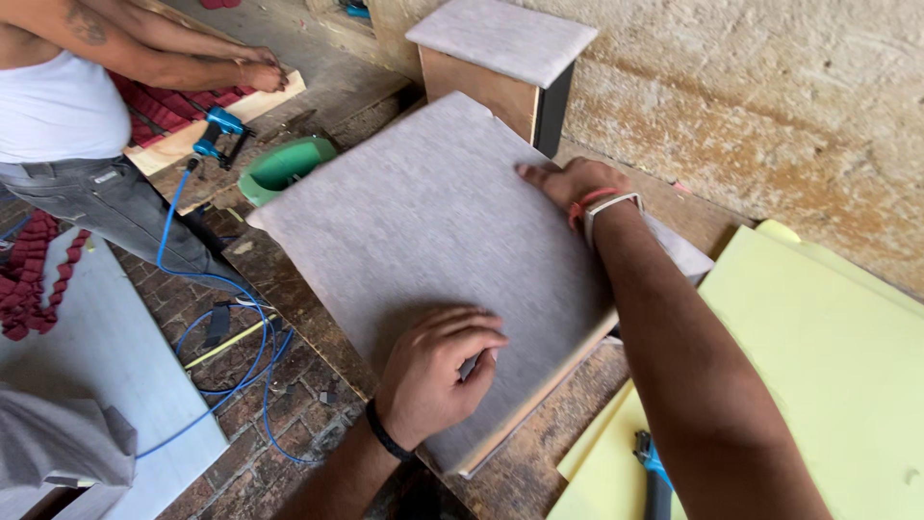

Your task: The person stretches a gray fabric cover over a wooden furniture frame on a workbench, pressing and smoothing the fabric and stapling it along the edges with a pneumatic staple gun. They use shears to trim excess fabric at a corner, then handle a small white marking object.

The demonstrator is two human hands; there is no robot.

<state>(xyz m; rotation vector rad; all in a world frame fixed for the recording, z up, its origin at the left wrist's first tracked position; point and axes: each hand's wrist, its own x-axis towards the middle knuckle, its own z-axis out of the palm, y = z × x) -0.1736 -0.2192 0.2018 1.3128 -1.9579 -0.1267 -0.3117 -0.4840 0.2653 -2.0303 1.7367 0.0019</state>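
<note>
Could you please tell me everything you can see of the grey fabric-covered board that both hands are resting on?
The grey board is a flat, roughly square panel covered on top in light grey, faintly mottled fabric. Its near edge shows bare pale wood, like plywood. It lies turned cornerwise on a worn wooden workbench, overlapping yellow foam sheets. The left hand presses on its near part, fingers curled; the right hand lies flat at its far edge. The fabric looks smooth.

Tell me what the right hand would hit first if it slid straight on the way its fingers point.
The right hand lies flat on the grey fabric-covered panel, fingers toward upper left. Going on, it would cross bare fabric, then probably meet the fabric-topped wooden box, though depth is unclear.
</note>
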